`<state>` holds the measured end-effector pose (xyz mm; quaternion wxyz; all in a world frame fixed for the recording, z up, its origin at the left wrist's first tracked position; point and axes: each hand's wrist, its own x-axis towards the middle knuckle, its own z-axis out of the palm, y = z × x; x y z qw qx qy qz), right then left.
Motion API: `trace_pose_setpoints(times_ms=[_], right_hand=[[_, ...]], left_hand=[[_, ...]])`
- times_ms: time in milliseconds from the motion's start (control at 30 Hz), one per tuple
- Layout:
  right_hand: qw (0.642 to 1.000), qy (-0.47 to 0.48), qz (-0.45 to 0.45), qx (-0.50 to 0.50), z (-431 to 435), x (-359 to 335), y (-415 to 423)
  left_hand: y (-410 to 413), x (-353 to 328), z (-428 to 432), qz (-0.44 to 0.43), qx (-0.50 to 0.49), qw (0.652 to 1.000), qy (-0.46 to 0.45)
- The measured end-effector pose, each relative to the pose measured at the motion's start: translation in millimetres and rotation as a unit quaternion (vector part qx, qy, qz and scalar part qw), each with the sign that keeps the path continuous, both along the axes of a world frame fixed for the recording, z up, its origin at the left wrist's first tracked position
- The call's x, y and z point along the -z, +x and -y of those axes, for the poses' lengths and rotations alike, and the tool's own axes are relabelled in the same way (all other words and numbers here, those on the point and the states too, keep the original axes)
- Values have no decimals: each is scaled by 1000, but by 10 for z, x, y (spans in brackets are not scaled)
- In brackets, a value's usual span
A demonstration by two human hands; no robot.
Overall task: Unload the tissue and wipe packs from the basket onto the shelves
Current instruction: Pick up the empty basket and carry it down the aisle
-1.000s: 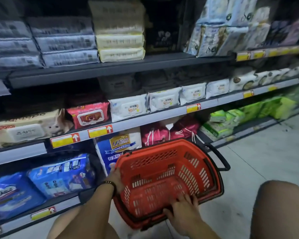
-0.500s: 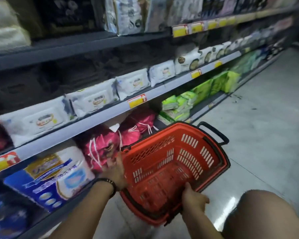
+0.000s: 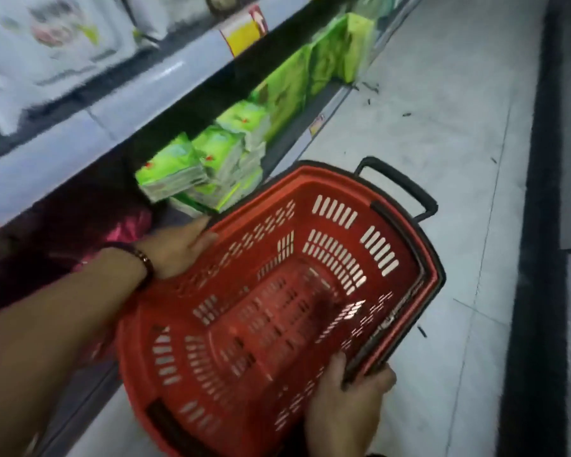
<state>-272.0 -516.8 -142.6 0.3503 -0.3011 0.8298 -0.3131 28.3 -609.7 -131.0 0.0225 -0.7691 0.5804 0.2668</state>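
Note:
A red plastic basket (image 3: 337, 232) with black handles fills the middle of the view, held above the floor and tilted toward me. Its inside shows no packs. My left hand (image 3: 178, 249), with a dark bracelet on the wrist, grips the basket's left rim. My right hand (image 3: 346, 404) is shut on the near right rim and the folded black handle. Green tissue packs (image 3: 208, 159) are stacked on the bottom shelf just beyond the basket. White wipe packs (image 3: 53, 37) stand blurred on the shelf above, at the top left.
The grey shelf edge (image 3: 139, 90) with a yellow price tag (image 3: 243, 36) runs diagonally across the upper left. Pink packs (image 3: 129, 225) lie on the low shelf behind my left wrist. Pale tiled floor (image 3: 442, 127) stretches right; a dark shelf base (image 3: 548, 225) lines the far right.
The view has swung right and down along the aisle. The basket has moved rightward with both hands, past the pink packs to the green ones. My right hand gripped the near rim.

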Motion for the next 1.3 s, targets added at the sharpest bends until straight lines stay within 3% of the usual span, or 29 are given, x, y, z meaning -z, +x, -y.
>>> trace_pose_setpoints(times_ms=[133, 333, 700, 1300], right_hand=[[998, 36, -36, -29, 856, -69, -275], [988, 92, -102, -69, 2458, -100, -1102], [967, 110, -183, -138, 5433, -196, -2206], [961, 125, -217, -118, 9870, -149, -3139]], left_hand=[[-300, -47, 998, 12, 39, 998, 48], [-1128, -105, 2385, -11, -9, 996, 89], [-2172, -3, 4784, -45, -31, 998, -34], [-3179, 20, 9247, -5, -6, 998, -70]])
